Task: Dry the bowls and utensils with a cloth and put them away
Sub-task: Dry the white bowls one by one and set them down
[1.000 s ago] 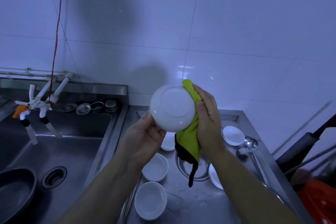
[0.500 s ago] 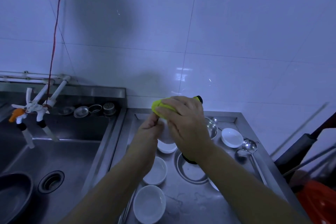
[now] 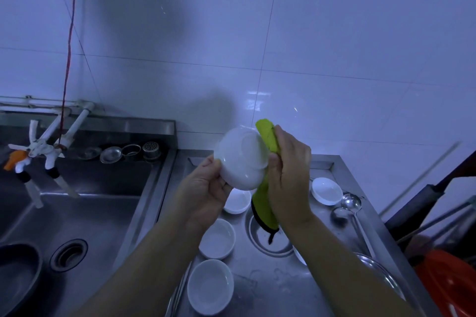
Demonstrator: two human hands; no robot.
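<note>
My left hand (image 3: 206, 189) grips a white bowl (image 3: 240, 158) by its rim, bottom turned toward me, above the steel counter. My right hand (image 3: 289, 175) presses a green cloth (image 3: 268, 136) against the bowl's right side; the cloth's lower end hangs down to a dark tip over a round recess. Below on the counter sit several white bowls: one at the front (image 3: 210, 287), one behind it (image 3: 217, 238), one partly under the held bowl (image 3: 237, 201), one at the back right (image 3: 327, 190). Two metal ladles (image 3: 346, 207) lie at the right.
A steel sink (image 3: 85, 216) with a drain (image 3: 68, 255) and white taps (image 3: 38, 152) lies to the left; strainers (image 3: 123, 153) rest on its back ledge. A dark pan (image 3: 15, 275) sits in the sink. An orange object (image 3: 448, 283) and dark handles stand right of the counter (image 3: 270, 288).
My right hand, which lay over the bowl with the cloth half a second ago, has moved to the bowl's right side. The bowl's underside faces me again, tilted.
</note>
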